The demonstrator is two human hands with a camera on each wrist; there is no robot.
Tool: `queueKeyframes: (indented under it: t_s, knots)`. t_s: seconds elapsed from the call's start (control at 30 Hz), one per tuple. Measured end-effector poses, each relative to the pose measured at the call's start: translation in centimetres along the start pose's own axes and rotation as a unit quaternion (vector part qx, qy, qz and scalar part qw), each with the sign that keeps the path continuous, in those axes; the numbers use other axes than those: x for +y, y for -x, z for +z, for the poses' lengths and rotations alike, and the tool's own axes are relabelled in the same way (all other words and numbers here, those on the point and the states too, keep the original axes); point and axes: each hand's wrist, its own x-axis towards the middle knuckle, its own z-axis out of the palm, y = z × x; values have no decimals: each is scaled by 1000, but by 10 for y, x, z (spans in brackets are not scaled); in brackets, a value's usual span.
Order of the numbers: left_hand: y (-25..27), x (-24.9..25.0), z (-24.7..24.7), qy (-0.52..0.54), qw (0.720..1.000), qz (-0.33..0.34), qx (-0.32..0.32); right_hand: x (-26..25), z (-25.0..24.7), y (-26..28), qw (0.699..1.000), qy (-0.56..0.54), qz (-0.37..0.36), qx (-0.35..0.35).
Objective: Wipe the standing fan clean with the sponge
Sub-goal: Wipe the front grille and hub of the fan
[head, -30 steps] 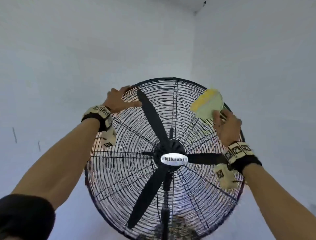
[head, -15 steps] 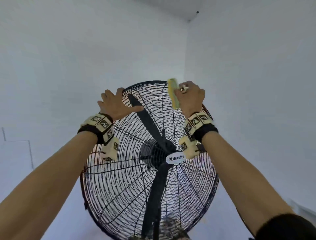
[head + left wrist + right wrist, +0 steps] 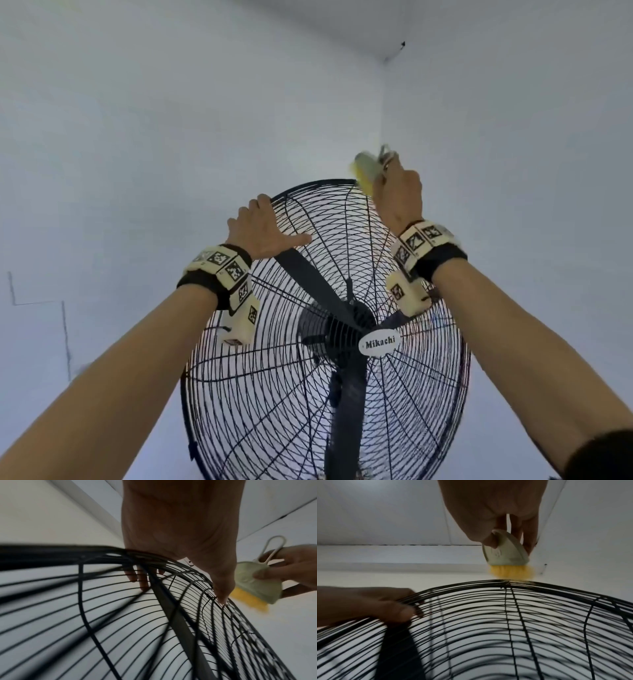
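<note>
The black standing fan (image 3: 335, 329) faces me, its round wire cage (image 3: 505, 588) seen from below. My left hand (image 3: 263, 229) grips the cage's top left rim, fingers curled over the back (image 3: 139, 578) and thumb lying on the front grille. My right hand (image 3: 399, 195) holds the sponge (image 3: 366, 169), a pale green holder with a yellow pad and a wire loop, at the very top of the cage. In the right wrist view the yellow pad (image 3: 511, 572) brushes the top wires. The sponge (image 3: 257, 582) also shows to the right of my left thumb in the left wrist view.
White walls meet in a corner (image 3: 383, 102) behind the fan, under a grey ceiling. A black blade (image 3: 308, 274) points up left inside the cage, and the fan's post (image 3: 342, 428) runs down from the hub. A badge (image 3: 378, 343) marks the grille's centre.
My right hand carried the sponge from the upper right of the grille up to the top rim. The left hand kept its hold on the top left rim. My view tilted upward.
</note>
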Motion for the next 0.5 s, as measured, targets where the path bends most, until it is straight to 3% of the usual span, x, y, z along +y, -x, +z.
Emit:
queueKeyframes:
  t_s: [0.1,0.23,0.37,0.43,0.5]
  knots:
    - [3,3,4,-18,1000,4,8,-5,9,-27,999,33,6,2]
    - [3,5,7,-37,999,-6,10,-36,33,-28,989,41,-134,-37]
    - [2,3,7,-24,1000,-16,12,-73,44,-6,966,-99,-233,-52]
    - [4,2,6,-20,1000,-12,12,-70,44,-11,966,-141,-207,-62]
    - [6,2,3,-23,1000,-9,8,-50,39,-29,988,-106,-110,-12]
